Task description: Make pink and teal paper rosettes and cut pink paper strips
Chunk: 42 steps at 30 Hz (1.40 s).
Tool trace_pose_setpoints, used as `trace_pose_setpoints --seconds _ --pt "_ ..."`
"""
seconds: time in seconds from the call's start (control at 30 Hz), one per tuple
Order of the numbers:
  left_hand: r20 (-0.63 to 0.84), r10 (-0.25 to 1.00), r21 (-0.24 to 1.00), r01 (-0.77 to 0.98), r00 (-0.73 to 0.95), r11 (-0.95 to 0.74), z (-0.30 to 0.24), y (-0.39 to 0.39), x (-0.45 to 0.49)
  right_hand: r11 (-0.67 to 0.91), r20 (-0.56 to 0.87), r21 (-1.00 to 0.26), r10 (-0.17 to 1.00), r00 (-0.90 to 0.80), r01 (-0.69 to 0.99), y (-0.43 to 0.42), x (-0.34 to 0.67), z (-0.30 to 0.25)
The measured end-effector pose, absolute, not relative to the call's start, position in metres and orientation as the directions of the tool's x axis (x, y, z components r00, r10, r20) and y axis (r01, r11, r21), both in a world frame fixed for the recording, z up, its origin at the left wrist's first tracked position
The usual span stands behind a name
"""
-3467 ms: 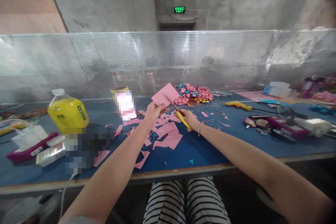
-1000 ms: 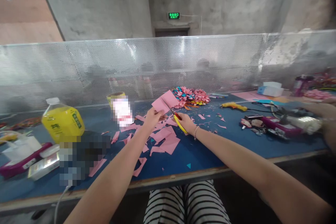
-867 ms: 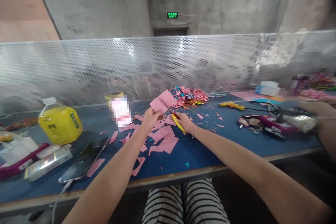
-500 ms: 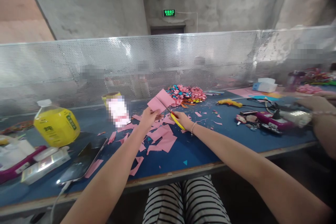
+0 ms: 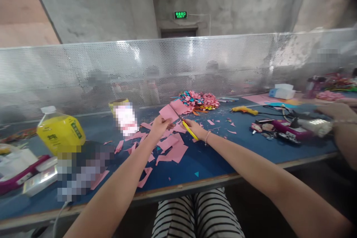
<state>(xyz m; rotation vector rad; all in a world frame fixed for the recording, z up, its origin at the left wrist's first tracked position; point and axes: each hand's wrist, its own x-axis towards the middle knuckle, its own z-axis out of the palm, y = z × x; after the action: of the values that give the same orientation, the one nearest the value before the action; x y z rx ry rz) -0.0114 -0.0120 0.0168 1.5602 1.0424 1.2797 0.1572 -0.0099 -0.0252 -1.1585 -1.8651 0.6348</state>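
Observation:
Pinched in my left hand [image 5: 161, 125] is a sheet of pink paper [image 5: 167, 113], lifted above the table. My right hand [image 5: 195, 129] grips yellow-handled scissors [image 5: 190, 130], whose blades lie across the sheet. Part of the blades is hidden by the paper. Below and around both hands lie pink paper scraps [image 5: 177, 151], loose and overlapping. Just beyond the sheet sits a heap of pink, blue and orange paper pieces [image 5: 205, 100].
On the left stand a bottle of yellow liquid [image 5: 61, 132] and a phone with a lit, blurred screen [image 5: 126, 119]. To the right are a yellow glue gun [image 5: 244, 110], a purple case [image 5: 291, 128], a tissue box [image 5: 282, 91] and another person's hand [image 5: 331, 111]. A perforated metal screen [image 5: 173, 55] runs behind.
The pink sheet has dipped and tilted slightly, and the scissors' blades have shifted across it. Both hands keep their grip and have barely moved.

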Motion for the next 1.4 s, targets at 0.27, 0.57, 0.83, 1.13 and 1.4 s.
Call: trace_pose_setpoints --seconds 0.27,0.57,0.83,1.13,1.4 --pt "0.266 0.958 0.958 0.084 0.107 -0.275 0.020 -0.016 -0.008 0.458 0.399 -0.798 0.889 -0.225 0.393 -0.016 0.155 -0.022" --pt "0.302 0.944 0.934 0.158 0.132 -0.320 0.021 -0.015 -0.009 0.481 0.435 -0.757 0.876 -0.209 0.442 -0.012 0.155 -0.027" --pt "0.304 0.940 0.929 0.167 0.156 -0.329 0.024 -0.019 -0.008 0.475 0.431 -0.766 0.880 -0.202 0.433 -0.004 0.156 -0.033" --pt "0.298 0.943 0.932 0.166 0.150 -0.322 0.022 -0.017 -0.009 0.456 0.449 -0.727 0.881 -0.148 0.514 -0.002 0.154 -0.033" --pt "0.314 0.936 0.925 0.170 0.157 -0.339 0.020 -0.014 -0.010 0.411 0.429 -0.732 0.898 -0.101 0.544 -0.001 0.152 -0.032"
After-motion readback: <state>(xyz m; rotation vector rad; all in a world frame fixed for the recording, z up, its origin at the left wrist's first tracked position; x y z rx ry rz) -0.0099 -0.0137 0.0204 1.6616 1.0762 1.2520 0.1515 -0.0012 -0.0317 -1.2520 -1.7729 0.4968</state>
